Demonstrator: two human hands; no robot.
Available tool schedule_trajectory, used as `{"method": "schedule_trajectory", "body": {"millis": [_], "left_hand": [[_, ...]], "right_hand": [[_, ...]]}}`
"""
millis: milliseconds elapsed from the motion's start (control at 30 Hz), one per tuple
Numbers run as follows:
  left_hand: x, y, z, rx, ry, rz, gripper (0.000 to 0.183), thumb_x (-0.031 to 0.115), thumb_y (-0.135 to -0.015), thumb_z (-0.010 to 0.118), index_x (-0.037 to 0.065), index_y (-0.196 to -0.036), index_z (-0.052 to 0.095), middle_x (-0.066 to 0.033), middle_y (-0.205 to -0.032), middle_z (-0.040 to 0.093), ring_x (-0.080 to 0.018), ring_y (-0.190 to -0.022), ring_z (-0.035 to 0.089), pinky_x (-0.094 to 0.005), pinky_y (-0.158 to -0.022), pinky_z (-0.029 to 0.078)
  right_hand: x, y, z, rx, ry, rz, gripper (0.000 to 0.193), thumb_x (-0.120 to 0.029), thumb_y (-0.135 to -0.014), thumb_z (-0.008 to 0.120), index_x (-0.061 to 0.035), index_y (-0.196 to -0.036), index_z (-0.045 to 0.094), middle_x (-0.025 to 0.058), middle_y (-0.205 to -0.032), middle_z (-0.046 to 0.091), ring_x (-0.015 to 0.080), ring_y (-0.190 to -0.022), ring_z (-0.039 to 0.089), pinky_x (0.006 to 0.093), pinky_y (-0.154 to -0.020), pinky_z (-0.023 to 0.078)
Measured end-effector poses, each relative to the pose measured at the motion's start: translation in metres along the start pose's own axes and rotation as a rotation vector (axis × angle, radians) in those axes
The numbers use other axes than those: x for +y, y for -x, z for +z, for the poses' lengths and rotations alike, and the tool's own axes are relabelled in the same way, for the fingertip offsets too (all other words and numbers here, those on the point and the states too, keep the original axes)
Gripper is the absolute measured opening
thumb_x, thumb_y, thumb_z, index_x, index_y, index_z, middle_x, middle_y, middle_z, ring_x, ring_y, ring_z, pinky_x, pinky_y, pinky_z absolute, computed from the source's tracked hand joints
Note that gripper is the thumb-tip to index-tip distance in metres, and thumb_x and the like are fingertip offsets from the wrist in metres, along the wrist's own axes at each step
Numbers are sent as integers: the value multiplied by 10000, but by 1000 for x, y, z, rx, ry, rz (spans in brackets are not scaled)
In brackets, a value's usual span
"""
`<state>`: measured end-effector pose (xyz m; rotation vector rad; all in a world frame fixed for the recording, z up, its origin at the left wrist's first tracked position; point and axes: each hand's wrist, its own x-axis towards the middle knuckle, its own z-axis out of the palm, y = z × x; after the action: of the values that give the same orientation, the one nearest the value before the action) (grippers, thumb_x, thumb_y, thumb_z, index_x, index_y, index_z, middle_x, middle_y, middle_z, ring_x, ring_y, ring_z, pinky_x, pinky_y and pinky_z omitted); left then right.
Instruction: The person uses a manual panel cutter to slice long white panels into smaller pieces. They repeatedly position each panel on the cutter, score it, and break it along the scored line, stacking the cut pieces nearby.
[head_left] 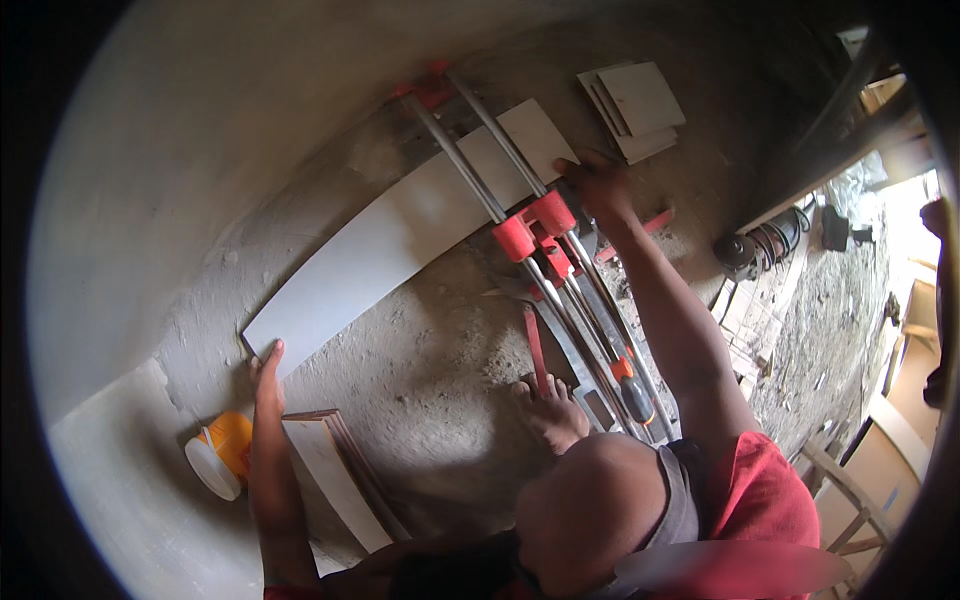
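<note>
A long white tile point(395, 235) lies slantwise across a manual tile cutter point(533, 240), under its two metal rails. My left hand point(267, 372) grips the tile's near left corner, thumb on top and the other fingers mostly hidden by the edge. At the opposite end my right hand point(598, 188) is closed at the tile's right edge, beside the rails; its fingers are partly in shadow. The cutter's red carriage point(535, 225) sits on the rails just below the tile. An orange and dark handle point(632, 390) lies along the cutter's near end. My bare foot point(555, 415) is beside the cutter.
Cut tile pieces point(640, 105) are stacked at the far right. More tiles point(335, 470) lean near my left forearm, beside a yellow tub point(228, 445) with a white lid. An angle grinder point(745, 250) lies at right. My bent knee point(590, 500) fills the lower middle. Dusty rubble covers the floor.
</note>
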<state>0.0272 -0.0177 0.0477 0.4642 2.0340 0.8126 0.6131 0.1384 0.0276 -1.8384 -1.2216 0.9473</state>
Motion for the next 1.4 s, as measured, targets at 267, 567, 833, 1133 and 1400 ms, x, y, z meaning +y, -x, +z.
{"method": "schedule_trajectory", "body": {"millis": [267, 567, 833, 1133, 1400], "left_hand": [[2, 8, 3, -29, 36, 41, 544, 178, -708, 823, 13, -1139, 535, -88, -1089, 590, -205, -1032, 540, -341, -933, 401], [7, 12, 6, -34, 79, 4, 570, 142, -704, 818, 10, -1171, 521, -83, -1091, 587, -202, -1020, 545, -339, -926, 408], [13, 15, 9, -18, 57, -3, 567, 133, -701, 814, 8, -1172, 523, -88, -1087, 594, -209, -1006, 561, -339, -905, 430], [15, 15, 9, -37, 63, -8, 580, 139, -692, 823, -7, -1159, 511, -111, -1094, 591, -235, -1017, 569, -352, -913, 434], [3, 4, 3, 7, 47, 10, 576, 138, -691, 823, -7, -1151, 508, -113, -1103, 590, -240, -1025, 566, -350, -921, 428]], "right_hand": [[-6, 0, -6, -81, 68, 14, 397, -322, -782, 725, -7, -1017, 665, 130, -853, 680, 178, -768, 630, 324, -706, 485], [-9, 2, -13, -152, -13, 1, 347, -197, -811, 695, 7, -1086, 641, 74, -890, 678, 111, -800, 613, 269, -715, 480], [-5, 3, -13, -149, -69, 54, 326, -168, -802, 712, -4, -1079, 657, 47, -841, 681, 85, -740, 606, 243, -674, 476], [-4, 1, -15, -176, -107, 100, 344, -178, -798, 717, 0, -1086, 658, 54, -843, 688, 92, -738, 611, 241, -679, 481], [-5, 3, -11, -146, -137, 72, 343, -183, -811, 719, 12, -1085, 648, 44, -830, 678, 79, -719, 609, 241, -664, 492]]}}
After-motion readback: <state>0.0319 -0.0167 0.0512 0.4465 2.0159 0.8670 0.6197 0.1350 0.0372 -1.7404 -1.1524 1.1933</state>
